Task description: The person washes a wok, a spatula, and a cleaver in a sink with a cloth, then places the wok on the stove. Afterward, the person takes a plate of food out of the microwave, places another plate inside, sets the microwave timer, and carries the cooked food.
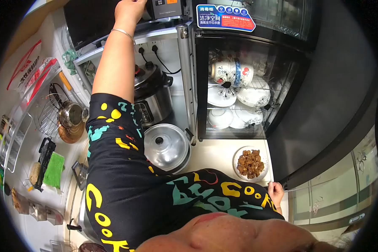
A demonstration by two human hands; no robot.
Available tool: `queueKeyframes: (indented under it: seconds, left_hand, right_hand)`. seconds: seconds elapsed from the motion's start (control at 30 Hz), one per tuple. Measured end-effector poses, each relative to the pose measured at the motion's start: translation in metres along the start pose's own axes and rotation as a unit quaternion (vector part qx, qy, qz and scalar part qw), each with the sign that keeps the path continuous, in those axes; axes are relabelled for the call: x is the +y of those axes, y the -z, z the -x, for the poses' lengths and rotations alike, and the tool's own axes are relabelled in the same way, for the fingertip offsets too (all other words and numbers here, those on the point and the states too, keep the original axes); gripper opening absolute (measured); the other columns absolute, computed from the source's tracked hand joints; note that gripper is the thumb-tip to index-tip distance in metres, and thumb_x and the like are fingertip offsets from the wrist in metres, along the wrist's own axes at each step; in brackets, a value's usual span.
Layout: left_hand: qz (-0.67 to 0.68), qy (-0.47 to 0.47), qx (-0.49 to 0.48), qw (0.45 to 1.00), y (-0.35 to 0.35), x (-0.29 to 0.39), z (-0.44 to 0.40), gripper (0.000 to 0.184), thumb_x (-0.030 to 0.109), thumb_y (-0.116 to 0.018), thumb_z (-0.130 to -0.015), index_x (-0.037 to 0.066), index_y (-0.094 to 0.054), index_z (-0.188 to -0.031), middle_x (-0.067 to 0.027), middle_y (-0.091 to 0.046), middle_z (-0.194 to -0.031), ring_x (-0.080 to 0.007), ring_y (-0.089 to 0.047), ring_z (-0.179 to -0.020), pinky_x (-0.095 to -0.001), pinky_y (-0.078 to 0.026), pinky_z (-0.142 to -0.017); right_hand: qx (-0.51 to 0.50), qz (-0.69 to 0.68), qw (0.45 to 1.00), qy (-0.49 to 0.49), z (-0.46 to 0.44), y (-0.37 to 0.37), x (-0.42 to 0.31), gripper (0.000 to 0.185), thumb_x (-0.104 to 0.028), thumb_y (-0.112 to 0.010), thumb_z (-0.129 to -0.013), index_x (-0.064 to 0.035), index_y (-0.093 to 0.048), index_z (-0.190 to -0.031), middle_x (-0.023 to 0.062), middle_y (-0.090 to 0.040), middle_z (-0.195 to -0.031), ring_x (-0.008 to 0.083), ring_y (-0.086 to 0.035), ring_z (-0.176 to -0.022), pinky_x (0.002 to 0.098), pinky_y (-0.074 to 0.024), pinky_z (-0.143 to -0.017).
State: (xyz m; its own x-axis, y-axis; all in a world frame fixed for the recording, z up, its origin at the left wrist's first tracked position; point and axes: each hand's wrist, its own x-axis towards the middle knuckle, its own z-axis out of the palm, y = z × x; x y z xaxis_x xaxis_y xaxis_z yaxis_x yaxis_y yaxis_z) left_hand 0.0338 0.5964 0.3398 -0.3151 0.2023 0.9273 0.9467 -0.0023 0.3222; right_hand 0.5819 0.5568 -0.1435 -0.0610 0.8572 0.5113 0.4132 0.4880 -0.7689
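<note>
My left hand (132,3) is raised at the top edge, beside the front panel of a dark appliance (166,9). Its fingers are mostly cut off by the frame, so what it touches cannot be made out. On the right, my right hand (276,193) has its fingers curled in, low beside the counter's edge, with nothing visible in it. Just above it, a white plate (237,169) of brown food pieces (250,164) rests on the pale counter (212,152).
A steel cooker (158,98) stands on the shelf behind a large lidded pan (168,147). Right of them is a glass-door cabinet (201,92) holding bowls and plates (253,91). Racks with a strainer, a pot (70,114) and a green cloth (53,170) line the left wall.
</note>
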Motion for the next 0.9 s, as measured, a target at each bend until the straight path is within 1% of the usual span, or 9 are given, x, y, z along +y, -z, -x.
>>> queueKeyframes:
  seconds: [0.07, 0.17, 0.23, 0.3, 0.37, 0.4, 0.47, 0.6, 0.9]
  left_hand:
    - [0.022, 0.024, -0.027, 0.999, 0.008, 0.008, 0.006, 0.034, 0.028, -0.061, -0.079, -0.002, -0.064, -0.095, -0.0208, -0.066, -0.084, -0.0328, -0.064, -0.082, -0.0387, -0.049, -0.074]
    - [-0.084, 0.002, 0.031, 0.996, 0.011, 0.015, 0.010, 0.041, 0.029, -0.064, -0.077, 0.002, -0.060, -0.107, -0.0200, -0.064, -0.095, -0.0327, -0.061, -0.092, -0.0381, -0.047, -0.080]
    - [-0.171, -0.203, 0.165, 0.950, 0.009, 0.021, 0.013, 0.051, 0.031, -0.068, -0.074, 0.005, -0.054, -0.115, -0.0179, -0.058, -0.110, -0.0320, -0.051, -0.109, -0.0383, -0.041, -0.090]
    - [-0.234, -0.237, 0.153, 0.930, 0.002, 0.027, 0.013, 0.058, 0.038, -0.067, -0.073, 0.012, -0.051, -0.122, -0.0177, -0.041, -0.130, -0.0370, -0.029, -0.128, -0.0513, -0.028, -0.101]
    - [-0.272, -0.190, 0.104, 0.938, -0.002, 0.037, 0.012, 0.062, 0.046, -0.063, -0.076, 0.016, -0.048, -0.128, -0.0168, -0.028, -0.141, -0.0383, -0.017, -0.134, -0.0578, -0.020, -0.104]
    - [-0.274, -0.187, 0.104, 0.938, -0.003, 0.041, 0.009, 0.062, 0.046, -0.063, -0.076, 0.016, -0.048, -0.128, -0.0168, -0.028, -0.141, -0.0383, -0.017, -0.134, -0.0578, -0.020, -0.104]
    - [-0.297, -0.175, 0.078, 0.936, -0.009, 0.046, 0.002, 0.063, 0.052, -0.057, -0.079, 0.021, -0.046, -0.132, -0.0139, -0.015, -0.148, -0.0371, -0.008, -0.137, -0.0593, -0.015, -0.106]
    - [-0.315, -0.161, 0.082, 0.932, -0.021, 0.050, -0.009, 0.061, 0.056, -0.051, -0.081, 0.025, -0.044, -0.133, -0.0136, -0.012, -0.149, -0.0381, -0.008, -0.137, -0.0586, -0.013, -0.106]
    - [-0.323, -0.144, 0.106, 0.930, -0.036, 0.065, -0.011, 0.057, 0.054, -0.051, -0.082, 0.023, -0.048, -0.129, -0.0164, -0.012, -0.148, -0.0375, -0.005, -0.137, -0.0596, -0.011, -0.106]
  right_hand:
    - [-0.008, 0.008, 1.000, 0.002, -0.003, -0.002, 0.007, 0.014, -0.008, -0.063, -0.082, -0.0006, -0.058, -0.072, 0.0097, -0.056, -0.066, 0.0204, -0.054, -0.060, 0.0300, -0.0436, -0.057]
    - [-0.032, 0.014, 0.999, 0.004, -0.015, -0.008, 0.013, 0.014, -0.009, -0.063, -0.082, -0.0005, -0.058, -0.072, 0.0094, -0.056, -0.066, 0.0194, -0.054, -0.059, 0.0295, -0.0440, -0.057]
    - [-0.029, 0.007, 1.000, 0.011, -0.023, -0.016, 0.011, 0.014, -0.009, -0.064, -0.082, -0.0006, -0.058, -0.072, 0.0091, -0.056, -0.066, 0.0186, -0.054, -0.058, 0.0292, -0.0437, -0.055]
    - [-0.037, -0.003, 0.999, 0.032, -0.033, -0.022, 0.011, 0.015, -0.010, -0.065, -0.082, -0.0009, -0.058, -0.072, 0.0083, -0.056, -0.065, 0.0166, -0.052, -0.056, 0.0279, -0.0426, -0.053]
    - [-0.063, 0.011, 0.998, 0.013, -0.041, -0.027, 0.004, 0.015, -0.010, -0.065, -0.082, -0.0013, -0.058, -0.071, 0.0074, -0.055, -0.065, 0.0145, -0.050, -0.054, 0.0265, -0.0416, -0.051]
    - [-0.064, 0.008, 0.998, 0.029, -0.044, -0.030, 0.006, 0.016, -0.011, -0.066, -0.082, -0.0016, -0.058, -0.071, 0.0068, -0.054, -0.064, 0.0132, -0.049, -0.053, 0.0254, -0.0409, -0.050]
    - [-0.062, 0.002, 0.998, 0.026, -0.050, -0.033, 0.008, 0.016, -0.012, -0.066, -0.082, -0.0019, -0.059, -0.071, 0.0070, -0.055, -0.064, 0.0143, -0.050, -0.054, 0.0265, -0.0419, -0.051]
    - [-0.067, -0.002, 0.998, 0.018, -0.051, -0.038, 0.028, 0.016, -0.012, -0.066, -0.082, -0.0021, -0.060, -0.072, 0.0074, -0.056, -0.064, 0.0162, -0.052, -0.055, 0.0276, -0.0430, -0.052]
    - [-0.063, -0.016, 0.998, -0.008, -0.059, -0.041, 0.043, 0.016, -0.012, -0.064, -0.083, -0.0011, -0.059, -0.072, 0.0087, -0.057, -0.066, 0.0192, -0.055, -0.059, 0.0300, -0.0447, -0.057]
